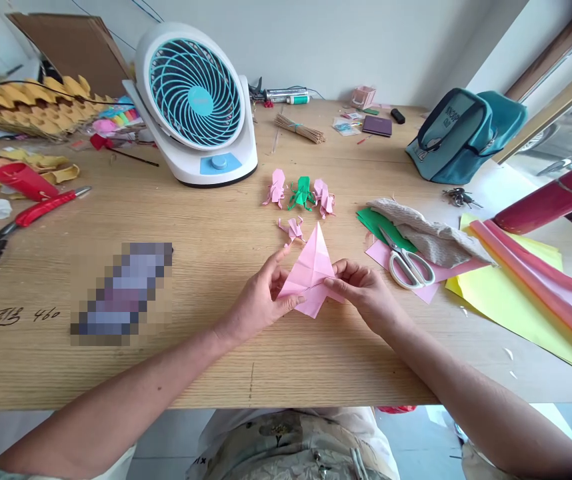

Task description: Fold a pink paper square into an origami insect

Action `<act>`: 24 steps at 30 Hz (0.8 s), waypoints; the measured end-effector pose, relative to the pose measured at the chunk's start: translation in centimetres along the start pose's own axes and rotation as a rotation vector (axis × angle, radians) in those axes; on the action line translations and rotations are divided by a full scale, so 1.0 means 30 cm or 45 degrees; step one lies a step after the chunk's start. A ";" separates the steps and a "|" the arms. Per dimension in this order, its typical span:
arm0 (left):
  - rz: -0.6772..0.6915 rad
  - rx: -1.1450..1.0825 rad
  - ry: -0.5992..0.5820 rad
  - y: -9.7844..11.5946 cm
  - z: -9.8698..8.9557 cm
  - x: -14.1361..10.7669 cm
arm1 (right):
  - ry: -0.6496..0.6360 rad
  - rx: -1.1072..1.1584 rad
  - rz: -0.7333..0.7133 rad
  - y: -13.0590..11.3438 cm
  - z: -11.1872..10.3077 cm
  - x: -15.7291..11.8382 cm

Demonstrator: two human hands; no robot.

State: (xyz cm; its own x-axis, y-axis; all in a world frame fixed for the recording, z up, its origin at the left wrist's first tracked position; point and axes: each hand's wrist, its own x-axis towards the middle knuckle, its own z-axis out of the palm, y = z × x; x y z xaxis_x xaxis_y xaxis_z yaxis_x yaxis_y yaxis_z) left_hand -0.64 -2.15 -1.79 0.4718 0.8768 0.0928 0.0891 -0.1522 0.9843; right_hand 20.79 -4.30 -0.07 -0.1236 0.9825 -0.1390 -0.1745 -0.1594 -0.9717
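Between my two hands is a pink sheet of origami paper [312,267], creased and folded to a point at the top. My left hand [269,287] is closed on its left edge, thumb in front. On the right edge, my right hand [359,287] pinches the paper between thumb and fingers. Just beyond lies a small pink folded figure [294,229]. Behind it stand a green folded figure [303,193] and two more pink ones, the left pink figure [277,187] and the right pink figure [323,197].
White-handled scissors [409,263] lie on coloured paper beside a grey cloth [431,230]. Yellow sheets [521,320] and a red cylinder [551,200] are at right. A fan [196,100] stands behind; red-handled pliers [41,207] and a blurred rectangular object [123,293] lie left. A teal bag [461,140] sits back right.
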 end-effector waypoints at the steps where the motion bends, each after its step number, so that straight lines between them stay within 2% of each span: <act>1: -0.050 -0.043 -0.042 0.005 0.002 0.001 | -0.005 0.032 -0.001 0.003 0.008 -0.003; 4: -0.135 -0.003 -0.109 0.020 0.005 0.001 | -0.072 0.056 0.002 0.014 0.027 -0.011; 9: -0.130 0.189 -0.063 0.031 0.013 -0.003 | -0.228 -0.046 -0.006 0.038 0.046 -0.011; 16: -0.016 0.221 -0.025 0.017 0.023 0.000 | -0.216 -0.113 -0.008 0.052 0.045 -0.008; 24: -0.061 0.289 0.004 0.049 0.002 -0.003 | -0.244 -0.266 0.014 0.014 0.037 -0.021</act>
State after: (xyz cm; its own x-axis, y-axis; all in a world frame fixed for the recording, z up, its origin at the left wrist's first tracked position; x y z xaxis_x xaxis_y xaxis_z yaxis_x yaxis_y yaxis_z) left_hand -0.48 -2.47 -0.35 0.4594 0.8870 0.0473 0.3070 -0.2085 0.9286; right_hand 19.72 -5.10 -0.17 -0.3100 0.9418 -0.1304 0.0305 -0.1272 -0.9914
